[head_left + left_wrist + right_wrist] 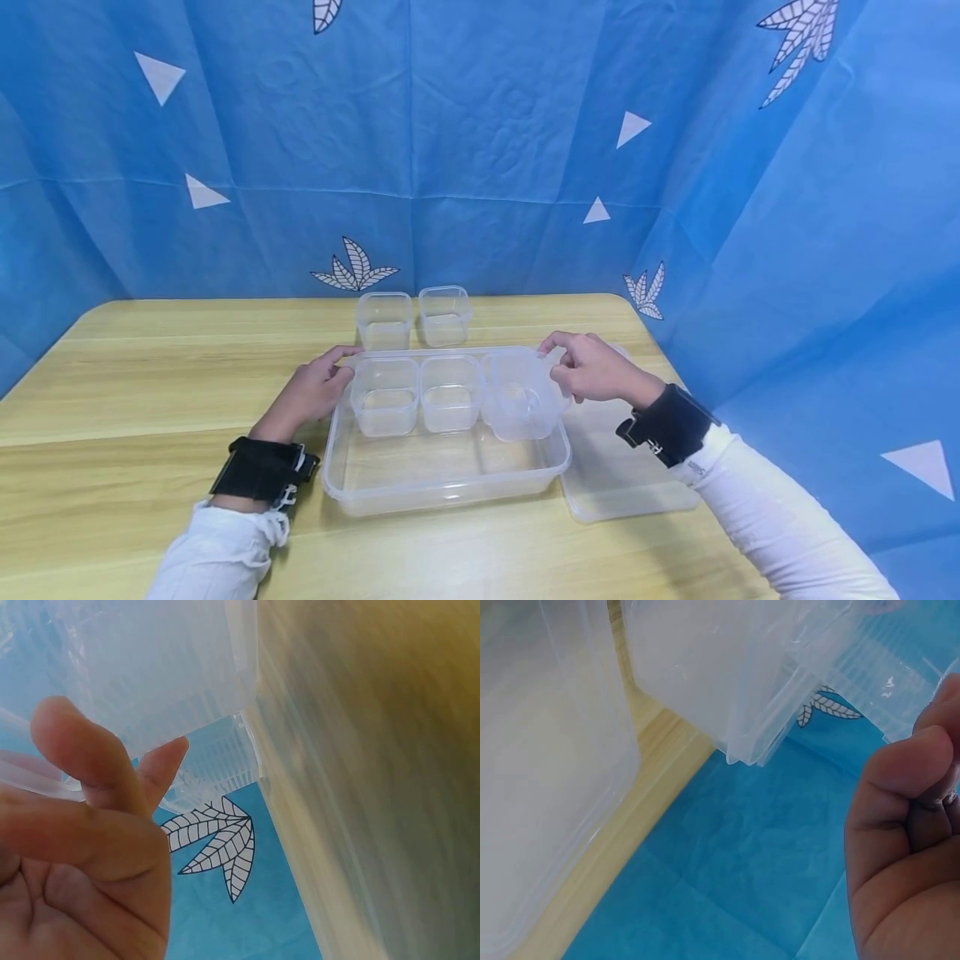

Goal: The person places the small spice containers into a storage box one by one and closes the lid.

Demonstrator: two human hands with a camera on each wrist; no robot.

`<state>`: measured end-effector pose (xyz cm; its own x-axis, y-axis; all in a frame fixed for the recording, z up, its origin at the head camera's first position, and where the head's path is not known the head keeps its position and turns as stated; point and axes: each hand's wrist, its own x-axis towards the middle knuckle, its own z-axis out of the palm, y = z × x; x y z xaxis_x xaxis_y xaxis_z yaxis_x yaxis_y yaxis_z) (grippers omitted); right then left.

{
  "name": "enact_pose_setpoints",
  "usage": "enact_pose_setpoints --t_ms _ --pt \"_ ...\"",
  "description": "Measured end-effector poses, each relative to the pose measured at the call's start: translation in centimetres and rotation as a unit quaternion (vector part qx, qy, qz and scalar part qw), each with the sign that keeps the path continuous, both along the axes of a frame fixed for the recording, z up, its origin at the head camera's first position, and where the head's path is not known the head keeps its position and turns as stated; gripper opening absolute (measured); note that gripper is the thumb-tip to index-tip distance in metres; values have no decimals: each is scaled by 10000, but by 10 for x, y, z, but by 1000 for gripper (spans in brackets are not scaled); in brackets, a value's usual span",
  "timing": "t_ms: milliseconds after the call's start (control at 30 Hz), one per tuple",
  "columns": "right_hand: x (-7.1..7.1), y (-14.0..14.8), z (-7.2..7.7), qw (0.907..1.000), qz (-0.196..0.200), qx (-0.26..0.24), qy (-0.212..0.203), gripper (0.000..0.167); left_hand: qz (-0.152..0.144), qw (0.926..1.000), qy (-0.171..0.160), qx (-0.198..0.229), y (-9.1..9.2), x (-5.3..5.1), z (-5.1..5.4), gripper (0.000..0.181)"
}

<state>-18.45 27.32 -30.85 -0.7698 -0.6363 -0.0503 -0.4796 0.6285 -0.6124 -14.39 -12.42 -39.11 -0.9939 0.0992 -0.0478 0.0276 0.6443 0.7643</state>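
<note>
Thumb and forefinger of the right hand (596, 367) pinch the rim of a small clear cup (525, 412), over the right end of a large clear box (450, 492). In the right wrist view the thumb and a fingertip of this hand (907, 825) meet at the cup's edge (889, 686). The left hand (311, 387) grips the box's back left corner, forefinger reaching along the rim; in the left wrist view its fingers (97, 810) are bent beside clear plastic (165, 667). Two small cups (385, 400) (452, 396) stand inside the box, with another partly hidden behind the held cup.
Behind the box, two more small clear cups (384, 321) (445, 317) stand on the wooden table (187, 375). A flat translucent lid (626, 467) lies to the right of the box, under the right forearm. A blue patterned cloth (480, 150) hangs along the back and right.
</note>
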Motion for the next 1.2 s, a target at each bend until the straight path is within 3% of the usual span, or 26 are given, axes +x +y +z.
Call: enact_pose_setpoints --t_ms 1200 --pt "3 2 -7 9999 55 -141 -69 13 87 9999 -66 -74 2 -1 2 46"
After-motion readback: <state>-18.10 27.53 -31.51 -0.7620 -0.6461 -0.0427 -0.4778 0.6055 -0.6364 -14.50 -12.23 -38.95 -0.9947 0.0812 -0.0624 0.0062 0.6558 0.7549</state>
